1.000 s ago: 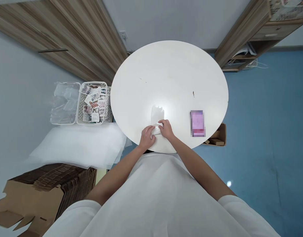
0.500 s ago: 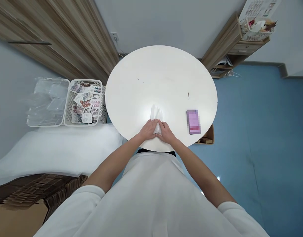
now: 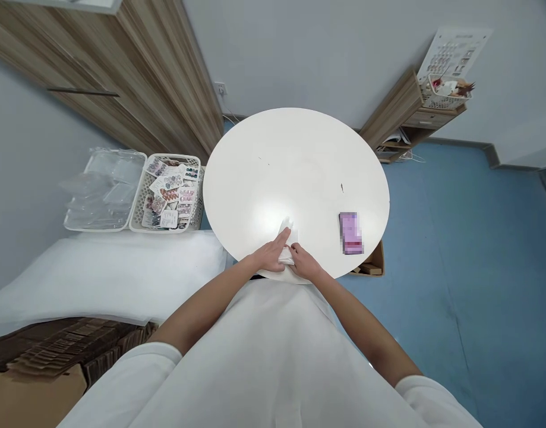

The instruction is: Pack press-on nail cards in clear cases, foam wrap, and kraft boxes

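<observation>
A small folded white wrapping sheet (image 3: 286,256) lies near the front edge of the round white table (image 3: 299,154). It looks thin and soft; whether anything is inside I cannot tell. My left hand (image 3: 271,255) rests along its left side, fingers stretched forward over it and thumb apart. On the other side, my right hand (image 3: 303,262) has its fingers curled and pinches the sheet's right edge. The far end of the sheet sticks out beyond my left fingertips. To the right on the tabletop lies a blurred purple, phone-shaped item (image 3: 351,232), apart from both hands.
Left of the table stand a white basket (image 3: 198,208) of carded hair clips and another holding clear plastic bags (image 3: 106,184). White sheeting (image 3: 121,273) and folded cardboard (image 3: 68,351) lie nearer. A wooden cabinet (image 3: 401,110) stands back right; an open box (image 3: 376,261) sits below the table.
My left hand has straightened and slid forward over the sheet. My right fingers have curled onto its edge. The whole view has shifted, with the table lower in the picture.
</observation>
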`<state>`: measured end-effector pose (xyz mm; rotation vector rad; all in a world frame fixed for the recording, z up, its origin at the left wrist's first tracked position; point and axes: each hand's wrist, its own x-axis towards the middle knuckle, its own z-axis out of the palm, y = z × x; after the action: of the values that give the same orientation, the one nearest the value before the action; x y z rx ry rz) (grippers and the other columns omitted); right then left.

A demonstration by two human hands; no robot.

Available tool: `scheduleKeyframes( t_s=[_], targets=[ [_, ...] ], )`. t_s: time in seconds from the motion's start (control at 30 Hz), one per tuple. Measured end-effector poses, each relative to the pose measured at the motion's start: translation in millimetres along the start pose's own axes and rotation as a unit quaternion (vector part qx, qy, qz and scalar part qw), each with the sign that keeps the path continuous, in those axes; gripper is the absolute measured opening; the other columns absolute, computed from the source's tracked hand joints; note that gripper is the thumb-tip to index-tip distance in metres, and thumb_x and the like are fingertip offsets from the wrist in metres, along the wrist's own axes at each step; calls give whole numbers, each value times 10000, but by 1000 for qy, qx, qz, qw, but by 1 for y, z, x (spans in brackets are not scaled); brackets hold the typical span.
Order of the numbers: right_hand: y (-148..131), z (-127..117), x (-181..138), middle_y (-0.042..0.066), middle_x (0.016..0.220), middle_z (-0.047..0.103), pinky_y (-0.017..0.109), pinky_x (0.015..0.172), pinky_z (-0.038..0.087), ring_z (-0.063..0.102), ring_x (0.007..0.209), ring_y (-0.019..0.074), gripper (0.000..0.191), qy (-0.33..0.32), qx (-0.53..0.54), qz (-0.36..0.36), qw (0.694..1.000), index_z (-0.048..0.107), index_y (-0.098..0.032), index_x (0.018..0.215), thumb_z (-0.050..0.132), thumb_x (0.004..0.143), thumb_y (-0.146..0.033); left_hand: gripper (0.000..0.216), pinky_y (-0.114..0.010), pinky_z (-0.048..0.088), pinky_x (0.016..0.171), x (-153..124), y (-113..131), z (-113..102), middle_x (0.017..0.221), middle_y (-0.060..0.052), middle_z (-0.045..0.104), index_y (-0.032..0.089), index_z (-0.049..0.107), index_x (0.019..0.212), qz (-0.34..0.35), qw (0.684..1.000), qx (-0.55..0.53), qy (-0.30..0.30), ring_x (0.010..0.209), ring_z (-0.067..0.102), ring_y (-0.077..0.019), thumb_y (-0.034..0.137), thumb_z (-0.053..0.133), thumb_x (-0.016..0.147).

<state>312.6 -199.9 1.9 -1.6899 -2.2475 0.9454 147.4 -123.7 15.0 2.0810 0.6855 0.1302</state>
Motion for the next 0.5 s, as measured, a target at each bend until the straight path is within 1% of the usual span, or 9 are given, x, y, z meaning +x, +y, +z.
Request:
scheduleKeyframes(
  t_s=[0.07,0.13,0.2,0.27,0.3,0.33,0.4,0.47,0.5],
  targets=[
    [-1,-8,2,85,1022,429,348,728,468,501,790,175,426,-10,31,8,999,391,-181,1182,481,774,-258,1003,-343,423,857,-4,-3,-2,1434,-123,139,213,55,1376,-1,999,-13,33,1175,403,-277,234,644,565],
    [0,-15,6,76,1018,439,334,705,466,510,755,160,330,-19,62,25,998,452,-193,1099,477,784,-289,905,-366,384,924,-9,-6,-2,1409,-124,209,203,161,1355,-14,995,-23,91,1211,358,-271,299,653,602],
    [2,-22,12,68,1010,456,327,706,460,519,770,160,252,-21,96,42,994,498,-201,1010,483,781,-306,706,-375,384,928,-13,-10,0,1322,-121,361,198,314,1286,-37,990,-34,133,1160,418,-248,344,615,665],
    [6,-27,19,54,990,482,321,715,452,525,799,167,198,-23,133,66,989,526,-210,936,509,759,-298,474,-369,410,888,-13,-13,1,1164,-93,511,207,449,1169,-67,987,-48,141,1043,508,-219,354,551,730],
    [9,-30,22,44,965,500,317,709,450,528,797,168,180,-24,154,85,984,536,-213,904,527,744,-294,385,-364,422,862,-10,-14,1,1087,-75,557,214,494,1110,-84,986,-54,137,987,536,-209,356,521,753],
    [11,-32,26,32,923,520,310,691,449,532,775,166,163,-28,177,106,978,541,-214,872,540,730,-295,323,-355,431,837,-7,-14,0,1028,-60,585,220,524,1060,-102,984,-60,130,945,551,-203,360,497,770],
    [15,-33,32,5,800,546,294,630,445,534,679,151,161,-32,232,156,960,538,-212,839,547,717,-316,272,-329,443,785,1,-16,-1,957,-42,611,225,543,1007,-147,978,-74,124,886,569,-192,369,471,787],
    [16,-30,38,-20,712,539,277,567,434,515,576,129,213,0,282,211,936,517,-209,869,543,710,-347,283,-307,445,734,11,-17,-2,888,-32,624,220,523,1012,-208,964,-84,140,832,581,-184,378,484,780],
    [16,-27,40,-28,702,531,271,552,429,504,550,120,263,32,295,240,924,501,-209,909,548,700,-362,307,-300,444,712,15,-18,-3,857,-28,625,216,506,1023,-238,955,-86,155,809,585,-181,385,504,767]
  ],
)
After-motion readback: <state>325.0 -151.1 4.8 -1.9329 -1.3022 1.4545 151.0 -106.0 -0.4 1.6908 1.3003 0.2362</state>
